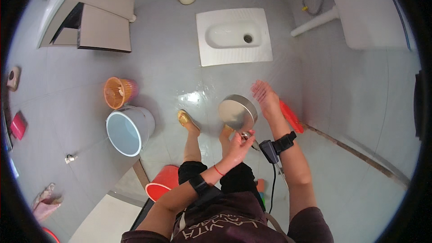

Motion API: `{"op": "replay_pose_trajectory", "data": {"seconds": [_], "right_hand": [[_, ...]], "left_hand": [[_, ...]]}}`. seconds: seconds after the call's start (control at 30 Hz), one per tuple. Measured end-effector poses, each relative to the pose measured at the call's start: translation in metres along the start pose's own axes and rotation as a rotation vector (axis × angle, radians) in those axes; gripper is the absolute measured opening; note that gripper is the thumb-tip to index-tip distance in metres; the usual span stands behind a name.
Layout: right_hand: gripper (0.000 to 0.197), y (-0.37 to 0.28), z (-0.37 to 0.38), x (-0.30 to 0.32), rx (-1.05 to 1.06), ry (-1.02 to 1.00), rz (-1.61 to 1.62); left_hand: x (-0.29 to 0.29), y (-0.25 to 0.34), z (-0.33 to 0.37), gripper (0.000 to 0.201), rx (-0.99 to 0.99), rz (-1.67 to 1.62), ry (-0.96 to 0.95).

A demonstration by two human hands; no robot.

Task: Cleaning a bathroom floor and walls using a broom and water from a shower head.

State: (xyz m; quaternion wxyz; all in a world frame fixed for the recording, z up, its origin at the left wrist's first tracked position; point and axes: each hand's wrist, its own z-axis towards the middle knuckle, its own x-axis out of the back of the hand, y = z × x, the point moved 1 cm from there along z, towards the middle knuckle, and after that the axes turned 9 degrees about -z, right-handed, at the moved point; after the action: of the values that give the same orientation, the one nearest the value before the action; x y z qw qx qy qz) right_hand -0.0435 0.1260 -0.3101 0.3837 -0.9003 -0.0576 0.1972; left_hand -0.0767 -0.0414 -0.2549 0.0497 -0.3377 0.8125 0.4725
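Note:
My left hand (240, 146) is closed around the near end of a round metal water scoop (237, 111), where its handle joins the bowl. The scoop hangs over the floor in front of my feet, and its pale inside shows. Just right of the scoop, apart from it, my right hand (266, 98) is raised with its fingers stretched out and slightly blurred. Nothing shows in that hand. Most of the scoop's handle is hidden by my left fingers.
A white squat toilet (235, 58) is set in the grey floor ahead. On the left stand a white bucket (148, 126), an orange wastebasket (132, 89) and a red bucket (167, 175). A cabinet (108, 29) hangs upper left. A red object (289, 113) lies behind my right forearm.

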Motion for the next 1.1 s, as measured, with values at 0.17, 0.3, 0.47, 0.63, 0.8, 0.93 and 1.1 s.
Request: {"op": "replay_pose_trajectory", "data": {"seconds": [0.17,0.3,0.47,0.63,0.8,0.93,1.1], "right_hand": [[0.041,-0.009,-0.020,0.003,0.055,0.043,-0.199],[0.046,-0.013,-0.081,-0.018,0.150,-0.163,-0.568],[0.045,-0.004,-0.131,-0.037,0.406,-0.318,-0.679],[0.013,0.010,-0.141,-0.034,0.546,-0.039,-0.594],[0.004,0.005,-0.176,-0.074,0.633,-0.141,-0.700],[0.008,-0.005,-0.214,-0.103,0.618,-0.187,-0.877],[0.007,-0.006,-0.291,-0.225,0.670,-0.346,-0.995]], "left_hand": [[-0.002,0.015,0.006,0.018,-0.118,0.003,0.084],[0.019,0.032,0.028,0.022,-0.213,0.101,0.209],[-0.010,0.103,0.018,0.040,-0.301,0.403,0.284],[-0.011,0.118,-0.024,0.050,-0.401,0.622,-0.011],[0.106,0.098,-0.099,0.049,-0.428,0.550,0.107],[0.240,0.080,-0.202,0.040,-0.304,0.619,0.304],[0.419,0.028,-0.362,0.037,-0.222,0.551,0.798]]}}
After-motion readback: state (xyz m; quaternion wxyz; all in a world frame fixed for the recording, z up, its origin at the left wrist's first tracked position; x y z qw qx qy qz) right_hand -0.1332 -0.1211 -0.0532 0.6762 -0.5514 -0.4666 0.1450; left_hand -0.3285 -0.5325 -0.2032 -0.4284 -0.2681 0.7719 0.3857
